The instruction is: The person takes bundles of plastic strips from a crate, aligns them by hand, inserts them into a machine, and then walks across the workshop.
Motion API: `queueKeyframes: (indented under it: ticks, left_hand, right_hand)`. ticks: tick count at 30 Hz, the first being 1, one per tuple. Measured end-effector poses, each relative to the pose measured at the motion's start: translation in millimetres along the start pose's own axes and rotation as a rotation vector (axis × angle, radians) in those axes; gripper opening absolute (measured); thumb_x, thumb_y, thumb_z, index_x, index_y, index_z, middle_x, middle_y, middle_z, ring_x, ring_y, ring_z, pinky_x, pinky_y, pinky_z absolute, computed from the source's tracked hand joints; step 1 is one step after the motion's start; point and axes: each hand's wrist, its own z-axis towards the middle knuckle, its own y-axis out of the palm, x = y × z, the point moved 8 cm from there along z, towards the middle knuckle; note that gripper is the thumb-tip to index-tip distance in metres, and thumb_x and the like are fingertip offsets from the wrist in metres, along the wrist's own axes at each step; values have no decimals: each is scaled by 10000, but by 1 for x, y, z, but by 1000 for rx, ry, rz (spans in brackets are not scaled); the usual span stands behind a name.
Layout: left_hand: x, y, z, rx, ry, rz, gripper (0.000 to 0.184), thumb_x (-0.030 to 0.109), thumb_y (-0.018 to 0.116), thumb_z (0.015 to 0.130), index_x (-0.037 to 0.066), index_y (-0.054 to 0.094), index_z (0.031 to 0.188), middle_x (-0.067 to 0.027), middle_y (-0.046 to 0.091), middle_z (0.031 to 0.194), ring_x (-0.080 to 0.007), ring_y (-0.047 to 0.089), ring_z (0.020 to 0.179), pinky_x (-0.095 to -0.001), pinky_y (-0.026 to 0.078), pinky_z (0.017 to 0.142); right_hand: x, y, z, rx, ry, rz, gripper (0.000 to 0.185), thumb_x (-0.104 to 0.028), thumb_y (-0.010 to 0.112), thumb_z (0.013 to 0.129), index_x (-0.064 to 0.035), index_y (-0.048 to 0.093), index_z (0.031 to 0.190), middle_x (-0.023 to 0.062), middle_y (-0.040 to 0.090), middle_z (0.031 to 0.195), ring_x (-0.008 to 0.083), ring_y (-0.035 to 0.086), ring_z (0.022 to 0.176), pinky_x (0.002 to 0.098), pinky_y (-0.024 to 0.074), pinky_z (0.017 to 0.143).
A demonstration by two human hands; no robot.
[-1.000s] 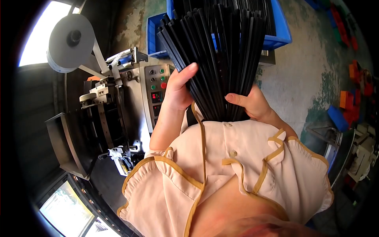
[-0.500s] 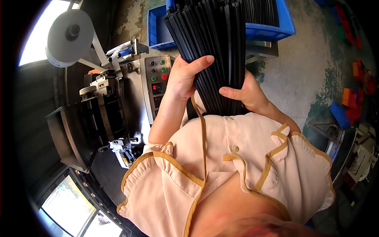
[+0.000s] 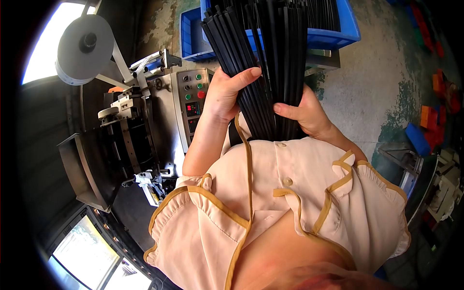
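Long, thin black strips (image 3: pixel 244 79) are gathered upright in front of my chest, in two bunches that lean apart at the top. My left hand (image 3: pixel 228 93) is closed around the left bunch, its thumb lying across the front. Around the right bunch of black strips (image 3: pixel 290 63) my right hand (image 3: pixel 309 112) is wrapped, thumb in front and fingers hidden behind. A narrow gap shows between the bunches, with a few slanted strips in it. The lower ends reach down to my apron (image 3: pixel 285 164).
Beyond the strips stands a blue crate (image 3: pixel 333 37) holding more black strips, with another blue bin (image 3: pixel 193 36) beside it. At left is a machine with a control panel (image 3: pixel 192 92) and a large white reel (image 3: pixel 87 46). Orange and blue bins (image 3: pixel 427 118) lie at far right.
The right bunch has moved slightly right with my right hand, so the gap between the bunches is wider. My left hand has stayed nearly in place.
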Motion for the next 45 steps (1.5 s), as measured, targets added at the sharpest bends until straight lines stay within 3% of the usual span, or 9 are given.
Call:
queueKeyframes:
  ticks: [4,9,14,23,27,30,33,37,45]
  left_hand:
    - [1,1,1,27,18,52,265,130,691,694,15,564,896,-66,599,790,-166,593,669,-295,518,611]
    - [2,-1,1,5,-2,26,257,101,683,710,12,569,922,-90,618,836,-150,591,749,-281,501,680]
    - [2,-4,1,18,-1,37,229,88,671,716,5,576,908,-88,625,826,-146,593,745,-275,501,675]
    - [6,7,-3,-35,50,43,193,45,614,745,-5,566,925,-95,620,843,-156,599,724,-284,515,644]
    - [6,11,-7,-36,60,65,197,25,602,747,-20,551,931,-103,616,846,-169,604,708,-301,527,621]
    - [6,6,-10,-24,83,86,185,29,603,748,-17,551,919,-101,616,841,-167,604,714,-304,527,627]
    - [6,5,-14,-4,59,-22,175,45,611,748,-6,559,908,-89,620,831,-156,601,705,-288,520,627]
    - [7,-5,-14,34,94,113,256,115,656,719,-6,567,928,-83,620,858,-150,600,698,-278,519,639]
    - [3,3,-14,2,44,71,274,118,656,718,-14,571,943,-91,614,872,-172,594,746,-287,520,646]
  right_hand:
    - [-4,1,2,21,-65,-7,477,-8,638,714,-23,419,1137,36,527,1019,109,521,902,263,419,839]
    - [-7,3,0,11,-41,-23,489,-29,658,707,-39,424,1136,40,531,985,129,515,911,263,408,842]
    - [2,-2,0,59,3,24,370,-52,641,723,-43,439,1032,25,513,768,104,516,684,237,433,639]
    - [-7,4,11,49,-17,11,302,-34,636,734,-33,473,989,16,515,769,78,492,585,198,423,518]
    - [-13,7,14,145,-53,11,314,-49,651,729,-36,488,997,4,508,762,73,487,577,187,415,505]
    - [-13,12,9,48,-26,13,329,-30,636,726,-30,486,1019,9,529,801,77,495,583,190,424,522]
    - [-11,6,0,94,4,-45,291,-7,611,721,-20,508,993,28,557,833,85,506,589,200,436,538]
    - [10,-26,-4,200,60,38,203,-5,602,718,3,553,915,67,596,822,110,536,600,220,448,550]
    - [11,-12,-10,73,108,208,280,-65,594,751,7,555,1018,120,617,911,182,615,765,253,498,644]
